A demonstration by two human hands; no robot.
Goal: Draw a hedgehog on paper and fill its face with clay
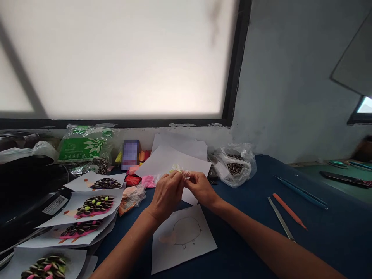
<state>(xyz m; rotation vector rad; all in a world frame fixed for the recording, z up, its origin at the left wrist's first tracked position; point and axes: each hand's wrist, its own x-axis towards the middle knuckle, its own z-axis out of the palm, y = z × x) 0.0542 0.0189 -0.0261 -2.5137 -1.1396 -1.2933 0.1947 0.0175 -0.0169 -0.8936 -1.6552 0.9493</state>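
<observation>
My left hand (170,190) and my right hand (200,188) meet above the blue table, fingers pinched on a crinkled clear plastic wrapper (186,173). A bit of pale yellow shows at the wrapper, partly hidden by my fingers. Just below my hands lies a sheet of paper (197,248) with a hedgehog outline, its snout covered in peach-coloured clay. White paper sheets (171,157) rest behind my hands. An opened packet of orange clay (130,197) and pink clay (148,181) lie left of my left hand.
Finished hedgehog pictures with sunflower seeds (99,203) are stacked at the left beside a black bag (26,193). A green seed packet (84,145) stands behind them. A plastic bag of seeds (235,166), blue tweezers (302,193), an orange tool (289,211) and a metal tool (281,219) lie right.
</observation>
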